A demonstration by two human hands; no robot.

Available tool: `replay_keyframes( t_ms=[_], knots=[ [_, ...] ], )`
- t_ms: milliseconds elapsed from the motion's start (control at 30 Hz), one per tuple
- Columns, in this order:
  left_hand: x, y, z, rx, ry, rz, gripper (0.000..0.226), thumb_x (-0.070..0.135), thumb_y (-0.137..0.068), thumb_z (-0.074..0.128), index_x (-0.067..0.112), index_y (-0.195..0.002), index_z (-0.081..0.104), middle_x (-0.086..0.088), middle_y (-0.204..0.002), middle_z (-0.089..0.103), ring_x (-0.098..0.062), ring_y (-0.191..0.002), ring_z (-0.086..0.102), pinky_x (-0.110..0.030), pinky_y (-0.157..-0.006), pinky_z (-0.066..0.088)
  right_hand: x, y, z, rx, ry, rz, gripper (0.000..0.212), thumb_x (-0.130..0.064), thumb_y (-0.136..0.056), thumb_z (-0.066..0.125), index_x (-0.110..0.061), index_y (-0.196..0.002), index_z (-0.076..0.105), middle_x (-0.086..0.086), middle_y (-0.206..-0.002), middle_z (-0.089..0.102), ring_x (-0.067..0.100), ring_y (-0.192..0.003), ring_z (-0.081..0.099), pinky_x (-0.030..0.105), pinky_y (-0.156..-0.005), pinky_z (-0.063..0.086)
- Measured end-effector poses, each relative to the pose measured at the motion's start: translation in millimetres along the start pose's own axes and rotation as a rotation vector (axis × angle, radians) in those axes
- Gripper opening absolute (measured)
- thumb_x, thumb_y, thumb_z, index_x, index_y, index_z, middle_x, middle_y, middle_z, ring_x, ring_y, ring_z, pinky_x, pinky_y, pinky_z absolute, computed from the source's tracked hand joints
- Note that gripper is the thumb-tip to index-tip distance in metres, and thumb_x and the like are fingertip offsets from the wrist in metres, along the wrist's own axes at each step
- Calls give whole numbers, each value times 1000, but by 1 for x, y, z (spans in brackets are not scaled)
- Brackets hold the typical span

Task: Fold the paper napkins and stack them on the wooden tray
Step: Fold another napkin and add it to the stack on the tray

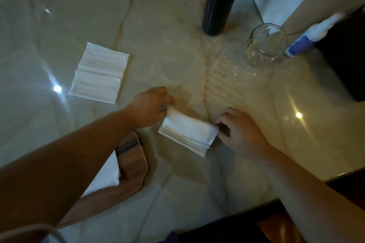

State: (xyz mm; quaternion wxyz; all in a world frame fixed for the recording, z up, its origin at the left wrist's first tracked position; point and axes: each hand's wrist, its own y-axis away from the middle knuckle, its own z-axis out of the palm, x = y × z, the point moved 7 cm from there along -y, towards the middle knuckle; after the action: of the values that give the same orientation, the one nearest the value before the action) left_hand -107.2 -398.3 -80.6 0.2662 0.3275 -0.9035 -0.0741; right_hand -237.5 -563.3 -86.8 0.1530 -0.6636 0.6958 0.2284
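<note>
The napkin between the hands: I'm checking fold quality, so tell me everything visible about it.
The napkin is white, soft-looking paper, folded into a long narrow strip with layered edges showing along its near side. It lies slanted on the glossy marble table. The left hand pinches its far-left end; the right hand holds its right end.

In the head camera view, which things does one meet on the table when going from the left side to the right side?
Unfolded napkin → wooden tray → left hand → napkin being folded → right hand → drinking glass → glue bottle.
</note>
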Motion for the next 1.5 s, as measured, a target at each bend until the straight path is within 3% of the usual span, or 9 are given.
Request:
replay_keyframes(
  t_ms=[300,600,700,833,933,1067,1167,1267,1500],
  knots=[
    [-3,15,0,215,-84,-3,26,27,-75,46,13,-85,67,-9,-82,66,-29,-73,61,-35,-58,50,2,-12,-15,126,5,-42,12,-9,-72,65,-14,-83,65,2,-82,65,25,-74,61,36,-66,48],
    [-16,5,-3,137,126,-139,20,5,-82,55,12,-98,65,-8,-98,61,-27,-90,58,-37,-81,49,18,-25,-9,42,-356,247,24,-2,-77,62,-18,-95,64,-9,-85,66,12,-77,62,18,-71,47],
    [-20,-1,-7,58,200,-196,31,-2,-83,49,11,-105,65,-9,-108,62,-26,-98,58,-30,-89,43,24,-36,-4,-69,-513,339,35,9,-73,49,-16,-92,64,3,-84,67,20,-68,64,31,-68,51],
    [-14,-11,-8,-51,167,-233,24,20,-93,47,10,-107,64,-9,-109,64,-25,-99,58,-30,-86,42,27,-48,-6,-135,-541,435,16,-8,-84,54,-11,-78,68,16,-62,65,14,-43,56,27,-55,43],
    [-5,-19,-6,-96,85,-179,24,29,-90,53,12,-103,63,-5,-97,63,-25,-91,59,-34,-83,46,21,-55,-7,-234,-351,375,22,-28,-85,64,-8,-75,68,-1,-46,61,5,-39,53,23,-50,40],
    [-2,-22,1,-149,26,-119,21,33,-82,64,21,-99,62,0,-95,52,-22,-91,56,-32,-81,44,11,-61,-7,-305,-259,294,14,-18,-79,71,-13,-66,66,-5,-55,59,4,-45,50,25,-55,40],
    [-3,-18,6,-178,-12,-81,28,36,-78,68,24,-102,61,-2,-99,50,-22,-93,53,-37,-85,46,5,-65,-15,-255,-271,240,24,-14,-74,74,-27,-63,58,-11,-65,59,5,-59,53,23,-58,41],
    [-2,-16,9,-173,-45,-46,24,34,-78,67,22,-98,61,0,-94,47,-23,-91,51,-36,-81,45,3,-66,-21,-236,-308,234,25,-10,-71,75,-26,-63,58,-8,-66,60,6,-58,52,26,-58,42],
    [3,3,-31,5,288,-159,9,25,-81,67,19,-86,66,5,-77,61,-7,-67,55,-23,-62,39,-17,-73,-47,-197,-454,193,16,-9,-69,78,-13,-69,62,-3,-59,54,5,-53,44,26,-54,37]
  ],
)
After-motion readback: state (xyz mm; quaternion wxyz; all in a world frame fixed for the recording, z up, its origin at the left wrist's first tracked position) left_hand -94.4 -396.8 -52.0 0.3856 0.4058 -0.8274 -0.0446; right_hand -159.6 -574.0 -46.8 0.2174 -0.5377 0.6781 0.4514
